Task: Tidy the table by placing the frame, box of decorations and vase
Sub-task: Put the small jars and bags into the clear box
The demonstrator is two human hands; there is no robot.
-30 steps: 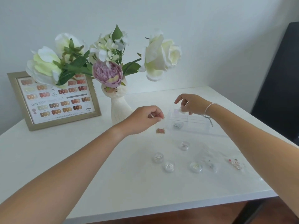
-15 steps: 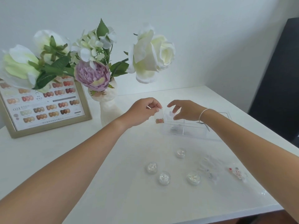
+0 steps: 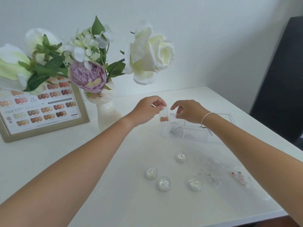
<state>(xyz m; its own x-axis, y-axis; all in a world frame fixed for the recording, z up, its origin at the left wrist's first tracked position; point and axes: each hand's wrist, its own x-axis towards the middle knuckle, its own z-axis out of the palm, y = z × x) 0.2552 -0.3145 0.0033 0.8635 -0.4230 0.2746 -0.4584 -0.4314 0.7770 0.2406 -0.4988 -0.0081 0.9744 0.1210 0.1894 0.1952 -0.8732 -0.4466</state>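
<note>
My left hand [image 3: 148, 110] pinches the top of a small clear bag [image 3: 164, 115] with orange-red decorations at its bottom, held just left of the clear decoration box [image 3: 195, 128]. My right hand [image 3: 188, 111] hovers over the box with thumb and fingers curled, close to the bag; whether it touches the bag I cannot tell. The white vase [image 3: 106, 112] of white and purple flowers stands behind my left forearm. At the far left the gold frame [image 3: 82, 110] with a nail colour chart leans by the wall, partly hidden by the flowers.
Several small round jars of glitter [image 3: 164, 183] lie on the white table [image 3: 49, 161] near the front. Clear bags of decorations [image 3: 240, 177] lie at the front right. A dark panel [image 3: 282, 79] stands beyond the table's right edge.
My left hand has lifted the small bag off the table and carried it right, up to the box. My right hand has moved left toward it. The view has shifted closer.
</note>
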